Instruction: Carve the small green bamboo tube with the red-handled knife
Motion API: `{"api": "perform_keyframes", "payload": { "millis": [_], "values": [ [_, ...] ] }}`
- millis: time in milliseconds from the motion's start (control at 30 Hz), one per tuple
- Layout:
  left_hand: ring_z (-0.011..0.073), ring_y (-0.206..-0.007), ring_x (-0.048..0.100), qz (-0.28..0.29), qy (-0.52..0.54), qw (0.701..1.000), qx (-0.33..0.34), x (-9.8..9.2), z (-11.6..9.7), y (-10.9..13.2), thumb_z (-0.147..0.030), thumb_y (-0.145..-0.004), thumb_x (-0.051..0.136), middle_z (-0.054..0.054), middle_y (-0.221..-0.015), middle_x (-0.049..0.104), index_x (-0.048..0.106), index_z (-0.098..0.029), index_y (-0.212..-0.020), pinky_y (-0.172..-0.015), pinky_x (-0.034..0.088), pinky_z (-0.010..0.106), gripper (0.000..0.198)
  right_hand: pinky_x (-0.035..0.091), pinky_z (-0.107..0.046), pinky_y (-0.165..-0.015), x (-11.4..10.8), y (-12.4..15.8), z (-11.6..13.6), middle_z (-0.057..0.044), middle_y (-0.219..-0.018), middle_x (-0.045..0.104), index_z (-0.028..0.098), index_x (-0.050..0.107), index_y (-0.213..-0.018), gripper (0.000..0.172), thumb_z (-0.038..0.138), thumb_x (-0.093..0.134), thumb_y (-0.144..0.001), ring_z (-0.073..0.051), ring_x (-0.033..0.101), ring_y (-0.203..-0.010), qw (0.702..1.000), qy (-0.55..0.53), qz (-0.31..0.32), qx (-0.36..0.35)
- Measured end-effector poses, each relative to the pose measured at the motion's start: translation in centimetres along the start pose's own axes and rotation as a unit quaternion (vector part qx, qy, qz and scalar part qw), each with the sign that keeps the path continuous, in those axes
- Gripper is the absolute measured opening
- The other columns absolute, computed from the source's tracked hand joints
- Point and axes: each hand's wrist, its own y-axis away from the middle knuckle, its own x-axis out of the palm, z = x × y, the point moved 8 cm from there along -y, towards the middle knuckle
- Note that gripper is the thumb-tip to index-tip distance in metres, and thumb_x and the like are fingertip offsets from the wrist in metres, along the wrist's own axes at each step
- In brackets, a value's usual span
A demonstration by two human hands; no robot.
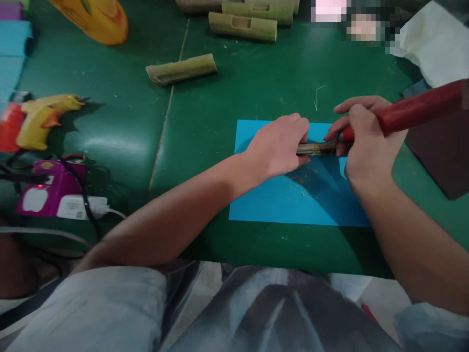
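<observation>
My left hand [280,146] lies closed over one end of a thin bamboo stick [315,148], pressing it down on a blue paper sheet [289,203]. My right hand [361,142] grips a red-handled tool [414,111]; its tip meets the stick's right end. Small shavings lie scattered on the blue sheet under the stick. Both hands rest close together at the sheet's upper edge on the green table [220,98].
A split bamboo piece [181,69] lies at centre back, more bamboo sections [244,25] behind it. A yellow glue gun [46,120] and a purple power strip [54,190] with cables sit left. An orange object [93,18] is far left back, white cloth [434,41] at right back.
</observation>
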Motion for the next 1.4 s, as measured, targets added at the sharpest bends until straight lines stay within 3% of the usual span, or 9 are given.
{"api": "perform_keyframes", "payload": {
  "millis": [333,467,633,800,867,967,1067,1233,1400],
  "values": [
    [0.0359,-0.131,0.079,0.005,-0.021,0.999,0.024,-0.1,-0.4,0.1,-0.037,-0.104,0.089,0.012,-0.136,0.082,0.079,-0.021,-0.136,-0.102,0.057,0.043,0.037,0.056,-0.041,-0.066,1.4,-0.6,0.3,0.001,-0.067,0.062,0.030,0.078,-0.084,0.021,0.043,0.083,-0.100,-0.020,0.061,-0.061,0.996,0.004,0.083,-0.025],
    [0.0384,-0.132,0.077,0.017,-0.049,0.998,0.025,-0.7,-0.9,0.3,-0.047,-0.109,0.080,0.012,-0.131,0.083,0.083,-0.021,-0.127,-0.109,0.057,0.046,0.032,0.047,-0.041,-0.063,1.3,-0.8,0.3,0.004,-0.059,0.054,0.030,0.078,-0.080,0.016,0.034,0.075,-0.095,-0.019,0.052,-0.056,0.997,-0.025,0.064,-0.034],
    [0.0387,-0.129,0.077,0.025,-0.078,0.996,0.037,-1.0,-1.6,0.7,-0.037,-0.111,0.070,0.013,-0.125,0.082,0.084,-0.019,-0.123,-0.106,0.058,0.047,0.026,0.043,-0.040,-0.054,1.2,-0.6,-0.9,0.003,-0.065,0.062,0.032,0.073,-0.086,0.016,0.026,0.079,-0.100,-0.018,0.049,-0.050,0.998,-0.002,0.059,0.034],
    [0.0363,-0.126,0.078,0.025,-0.078,0.995,0.048,-0.9,-1.7,0.9,-0.033,-0.106,0.072,0.011,-0.125,0.083,0.083,-0.021,-0.123,-0.104,0.059,0.045,0.024,0.044,-0.040,-0.052,0.5,0.3,0.3,-0.002,-0.078,0.074,0.033,0.071,-0.093,0.026,0.051,0.084,-0.107,-0.022,0.061,-0.057,0.998,-0.026,0.045,0.026],
    [0.0361,-0.127,0.078,0.026,-0.075,0.995,0.051,-0.8,-1.7,0.9,-0.032,-0.105,0.072,0.010,-0.127,0.083,0.083,-0.021,-0.124,-0.105,0.059,0.045,0.024,0.041,-0.040,-0.050,0.1,0.5,1.0,-0.002,-0.076,0.073,0.032,0.072,-0.093,0.030,0.057,0.082,-0.107,-0.019,0.055,-0.053,0.999,-0.029,0.037,0.004],
    [0.0368,-0.128,0.078,0.023,-0.074,0.996,0.051,-0.9,-1.8,0.9,-0.031,-0.105,0.072,0.011,-0.128,0.084,0.082,-0.021,-0.124,-0.106,0.060,0.047,0.024,0.042,-0.039,-0.053,0.0,0.3,1.3,0.000,-0.072,0.068,0.032,0.074,-0.088,0.025,0.049,0.083,-0.104,-0.017,0.047,-0.052,0.999,-0.015,0.044,-0.018],
    [0.0376,-0.128,0.079,0.032,-0.077,0.995,0.052,-1.0,-2.1,1.0,-0.031,-0.107,0.071,0.012,-0.131,0.083,0.082,-0.019,-0.127,-0.106,0.061,0.047,0.025,0.050,-0.041,-0.065,0.3,-0.1,1.0,0.000,-0.070,0.060,0.032,0.071,-0.078,0.031,0.047,0.085,-0.101,-0.020,0.053,-0.063,0.998,0.012,0.064,-0.021],
    [0.0367,-0.132,0.079,0.065,-0.074,0.995,0.032,-0.9,-2.1,1.0,-0.030,-0.107,0.075,0.011,-0.136,0.083,0.081,-0.021,-0.134,-0.107,0.060,0.045,0.029,0.040,-0.038,-0.063,1.1,-0.2,0.4,0.003,-0.064,0.052,0.031,0.054,-0.065,0.047,0.048,0.085,-0.096,-0.018,0.039,-0.059,0.997,0.005,0.072,0.022],
    [0.0355,-0.131,0.078,0.050,-0.073,0.995,0.039,-1.0,-2.2,1.1,-0.038,-0.109,0.076,0.011,-0.135,0.084,0.081,-0.021,-0.132,-0.106,0.060,0.043,0.029,0.040,-0.039,-0.063,1.2,0.0,0.1,0.000,-0.061,0.055,0.031,0.054,-0.059,0.041,0.033,0.075,-0.095,-0.020,0.048,-0.060,0.997,0.002,0.069,0.042]
  ]
}}
